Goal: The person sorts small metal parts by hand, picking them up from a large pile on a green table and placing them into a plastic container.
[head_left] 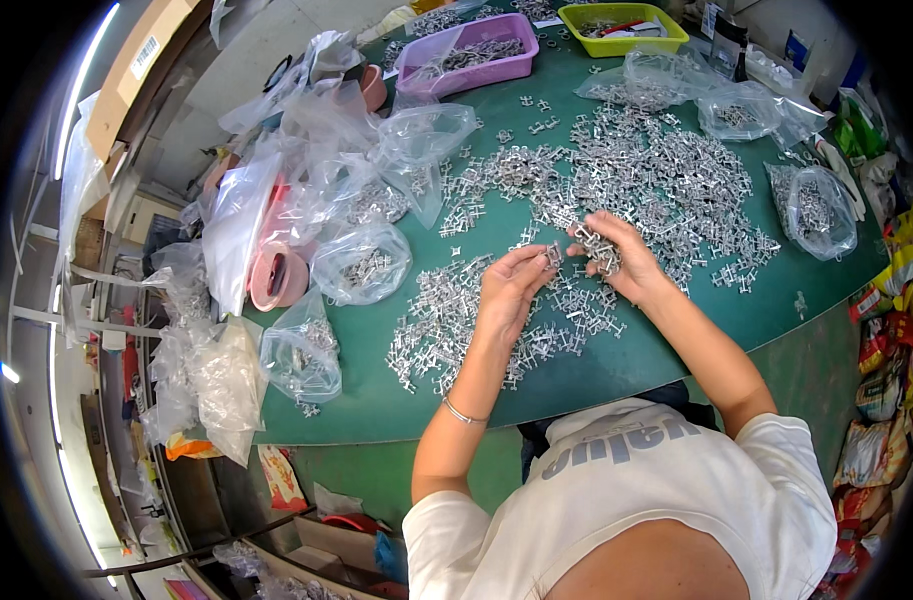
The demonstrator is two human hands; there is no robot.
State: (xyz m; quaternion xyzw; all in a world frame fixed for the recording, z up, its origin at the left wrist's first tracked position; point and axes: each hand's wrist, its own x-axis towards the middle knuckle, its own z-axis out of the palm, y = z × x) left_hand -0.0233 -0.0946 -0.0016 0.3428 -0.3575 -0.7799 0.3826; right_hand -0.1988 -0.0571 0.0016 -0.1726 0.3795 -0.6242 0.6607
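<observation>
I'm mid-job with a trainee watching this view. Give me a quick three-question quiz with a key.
1. True or false: the yellow basket stands to the right of the purple basket.
2. Which arm wears the bracelet? A) right B) left
3. What does the right hand hold?

Key: 1. True. 2. B. 3. A bunch of small metal parts.

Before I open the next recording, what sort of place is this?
Probably a small workshop or packing room: small metal parts lie heaped on a green table, with more in clear plastic bags and a purple basket.
</observation>
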